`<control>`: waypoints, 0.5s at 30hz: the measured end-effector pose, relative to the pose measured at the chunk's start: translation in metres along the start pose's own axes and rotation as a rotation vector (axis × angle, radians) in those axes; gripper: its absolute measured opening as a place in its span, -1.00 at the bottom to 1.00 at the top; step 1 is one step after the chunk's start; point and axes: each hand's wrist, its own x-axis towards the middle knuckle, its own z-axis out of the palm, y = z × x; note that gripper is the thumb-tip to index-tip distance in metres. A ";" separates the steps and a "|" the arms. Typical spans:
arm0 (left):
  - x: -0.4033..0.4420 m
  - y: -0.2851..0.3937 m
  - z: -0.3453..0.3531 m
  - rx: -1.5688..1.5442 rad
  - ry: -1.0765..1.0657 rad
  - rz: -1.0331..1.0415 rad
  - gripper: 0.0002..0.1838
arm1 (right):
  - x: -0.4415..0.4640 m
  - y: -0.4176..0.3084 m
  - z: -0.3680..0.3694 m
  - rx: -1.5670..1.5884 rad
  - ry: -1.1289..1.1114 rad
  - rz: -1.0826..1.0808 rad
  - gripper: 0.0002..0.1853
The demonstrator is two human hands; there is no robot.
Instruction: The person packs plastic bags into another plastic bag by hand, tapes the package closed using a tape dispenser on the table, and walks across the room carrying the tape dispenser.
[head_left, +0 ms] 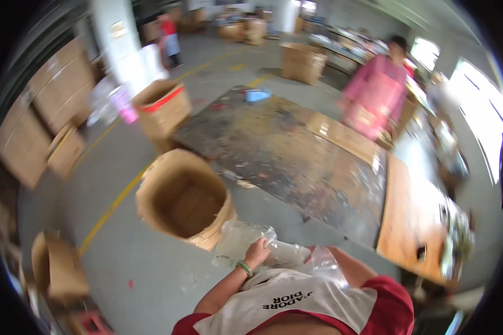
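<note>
Stained worktable [313,173]: 1 o'clock from the hands. Open carton [209,215]: 10 o'clock, nearer the left hand [256,254]. Clear plastic packaging [285,253]: at the waist, long axis roughly 9 to 3 o'clock. Left hand: fingers closed on it. Right hand: obscured, grip indeterminable.
</note>
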 end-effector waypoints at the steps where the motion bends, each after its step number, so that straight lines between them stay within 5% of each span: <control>1: 0.004 0.000 0.004 0.009 -0.040 0.011 -0.56 | -0.006 0.008 0.006 0.023 0.020 -0.019 -0.34; 8: 0.025 0.007 0.041 0.088 -0.039 0.243 -0.53 | -0.038 0.060 0.033 0.163 0.139 -0.094 -0.34; 15: 0.026 0.068 0.077 0.120 -0.248 0.162 -0.52 | -0.084 0.106 0.027 0.272 0.218 -0.128 -0.34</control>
